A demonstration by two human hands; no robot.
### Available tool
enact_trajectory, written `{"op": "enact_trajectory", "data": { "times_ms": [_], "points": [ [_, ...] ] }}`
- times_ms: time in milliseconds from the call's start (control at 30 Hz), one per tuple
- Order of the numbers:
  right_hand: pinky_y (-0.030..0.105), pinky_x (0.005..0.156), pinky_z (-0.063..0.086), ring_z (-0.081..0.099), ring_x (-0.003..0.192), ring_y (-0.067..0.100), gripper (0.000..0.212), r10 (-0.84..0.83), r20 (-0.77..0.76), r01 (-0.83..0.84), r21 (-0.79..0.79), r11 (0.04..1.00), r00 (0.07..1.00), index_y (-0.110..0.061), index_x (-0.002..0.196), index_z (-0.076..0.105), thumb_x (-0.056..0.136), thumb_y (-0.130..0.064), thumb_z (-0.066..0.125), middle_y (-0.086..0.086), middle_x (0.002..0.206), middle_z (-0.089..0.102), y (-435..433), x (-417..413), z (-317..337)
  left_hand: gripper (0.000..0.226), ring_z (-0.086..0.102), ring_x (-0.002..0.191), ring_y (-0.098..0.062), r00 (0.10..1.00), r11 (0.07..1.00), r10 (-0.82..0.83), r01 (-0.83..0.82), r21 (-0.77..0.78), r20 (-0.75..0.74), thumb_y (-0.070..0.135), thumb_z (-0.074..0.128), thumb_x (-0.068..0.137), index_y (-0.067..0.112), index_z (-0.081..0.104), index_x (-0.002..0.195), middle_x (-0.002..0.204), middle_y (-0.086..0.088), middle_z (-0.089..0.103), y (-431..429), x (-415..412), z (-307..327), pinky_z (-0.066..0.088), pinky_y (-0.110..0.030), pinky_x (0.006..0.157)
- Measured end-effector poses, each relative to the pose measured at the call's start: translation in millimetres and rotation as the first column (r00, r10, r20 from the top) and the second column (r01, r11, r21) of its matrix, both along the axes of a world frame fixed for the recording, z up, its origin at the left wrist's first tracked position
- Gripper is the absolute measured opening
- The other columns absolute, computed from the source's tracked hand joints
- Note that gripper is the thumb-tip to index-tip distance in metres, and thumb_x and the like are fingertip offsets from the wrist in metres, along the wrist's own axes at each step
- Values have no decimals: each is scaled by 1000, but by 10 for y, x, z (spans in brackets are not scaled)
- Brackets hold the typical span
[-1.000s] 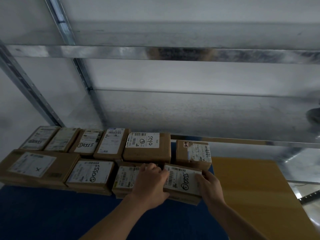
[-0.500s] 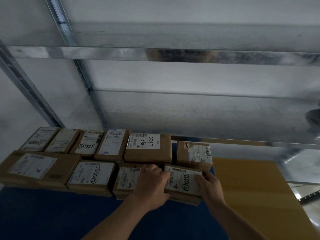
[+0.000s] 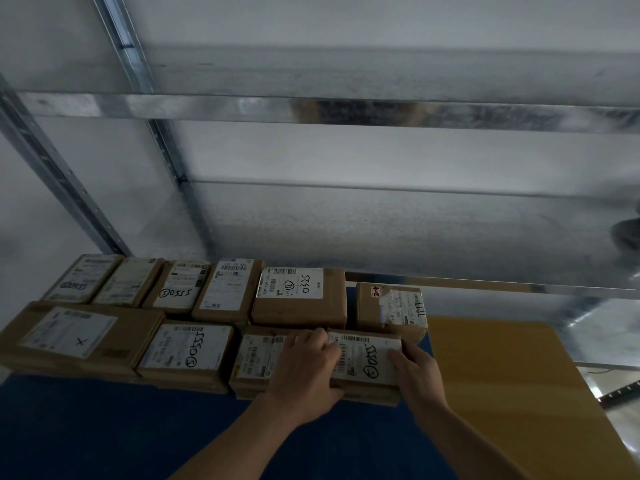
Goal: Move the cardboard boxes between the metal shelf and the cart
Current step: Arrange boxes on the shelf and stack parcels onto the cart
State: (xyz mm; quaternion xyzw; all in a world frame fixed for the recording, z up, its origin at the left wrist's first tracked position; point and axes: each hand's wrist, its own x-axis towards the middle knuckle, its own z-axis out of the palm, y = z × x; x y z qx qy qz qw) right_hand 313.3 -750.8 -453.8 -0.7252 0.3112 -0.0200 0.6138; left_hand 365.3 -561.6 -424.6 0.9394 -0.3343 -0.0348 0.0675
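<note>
Several labelled cardboard boxes lie in two rows on a blue surface [image 3: 104,427]. Both my hands grip one small box [image 3: 363,362] with a white label marked 5520, at the right end of the front row. My left hand [image 3: 304,368] covers its left edge and my right hand [image 3: 415,372] holds its right side. It sits against another small box [image 3: 254,358] on its left. Behind it are a wider box [image 3: 301,299] and a taped box [image 3: 391,306]. The metal shelf [image 3: 346,112] rises behind the rows.
A yellow-brown board [image 3: 502,375] lies to the right of the boxes. A large flat box [image 3: 76,337] and a labelled box [image 3: 187,351] fill the front row's left. Shelf uprights [image 3: 59,174] slant at the left. The blue surface in front of the boxes is bare.
The held box has shifted slightly back and left, closing against the neighbouring box. Both hands stay on it.
</note>
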Motion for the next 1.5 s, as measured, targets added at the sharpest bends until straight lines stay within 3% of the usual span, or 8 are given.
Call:
{"op": "enact_trajectory", "data": {
  "times_ms": [333,767,1000,1233,1500],
  "points": [
    [49,74,61,71,83,18,22,5,-10,-5,8,1000,1000,-30,90,73,96,-20,54,-4,83,75,40,-21,-3,38,40,112,-12,999,999,-24,23,-41,-33,47,65,82,23,52,108,123,6,36,28,0,-24,37,-34,100],
    [36,65,59,71,81,15,20,5,-10,-5,-1,1000,1000,-29,93,72,96,-19,54,-4,85,76,85,-17,21,38,39,116,-12,999,997,-39,37,-69,-34,45,66,84,22,52,111,127,6,35,57,14,-37,38,-32,99],
    [40,68,60,71,82,16,19,-8,-12,7,-15,1000,1000,-30,93,72,96,-21,55,-4,84,75,112,3,12,40,39,117,-12,999,995,-42,40,-92,-27,47,66,84,23,52,113,129,6,36,79,22,-49,38,-33,100],
    [46,75,60,71,84,17,18,-28,-14,28,-20,999,999,-30,93,71,93,-18,58,-6,84,75,112,12,-17,62,35,122,-14,1000,997,20,-20,-76,-1,53,66,81,23,43,131,129,5,40,109,32,-110,31,-31,103],
    [38,63,57,70,78,17,16,-69,-15,67,-81,994,998,-23,91,72,92,-16,58,-3,79,74,14,-36,-11,64,37,118,-17,1000,998,-23,24,-66,17,60,64,77,23,47,126,121,4,44,13,35,-147,30,-33,103]
  ]
}}
